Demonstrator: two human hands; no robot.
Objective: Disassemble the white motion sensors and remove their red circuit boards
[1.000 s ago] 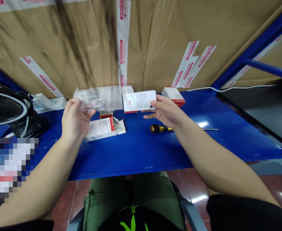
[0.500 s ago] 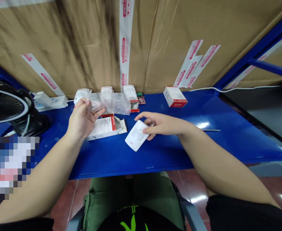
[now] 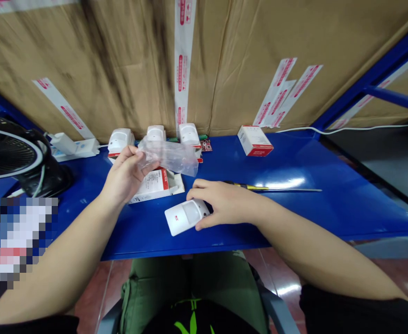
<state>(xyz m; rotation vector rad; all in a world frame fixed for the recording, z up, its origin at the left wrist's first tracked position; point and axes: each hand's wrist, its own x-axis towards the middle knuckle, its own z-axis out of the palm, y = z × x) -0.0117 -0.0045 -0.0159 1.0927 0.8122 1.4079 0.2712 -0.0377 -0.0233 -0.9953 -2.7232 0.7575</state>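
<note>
My left hand (image 3: pixel 124 175) pinches a clear plastic bag (image 3: pixel 171 156) and holds it up over the blue table (image 3: pixel 329 204). An open white and red carton (image 3: pixel 155 184) lies just below the bag. My right hand (image 3: pixel 221 203) grips one end of a white sensor unit (image 3: pixel 183 216) that lies on the table near its front edge. Three more white sensor units (image 3: pixel 120 138) stand in a row at the back.
A long screwdriver (image 3: pixel 277 188) lies right of my right hand. A closed white and red box (image 3: pixel 254 139) sits at the back right, a small circuit board (image 3: pixel 205 144) near the sensors. A black fan (image 3: pixel 12 155) stands far left. Large cardboard boxes (image 3: pixel 225 60) wall the back.
My right hand drew the white sensor out of the bag, brought it down to the table and slid it toward me. My left hand kept hold of the empty bag.
</note>
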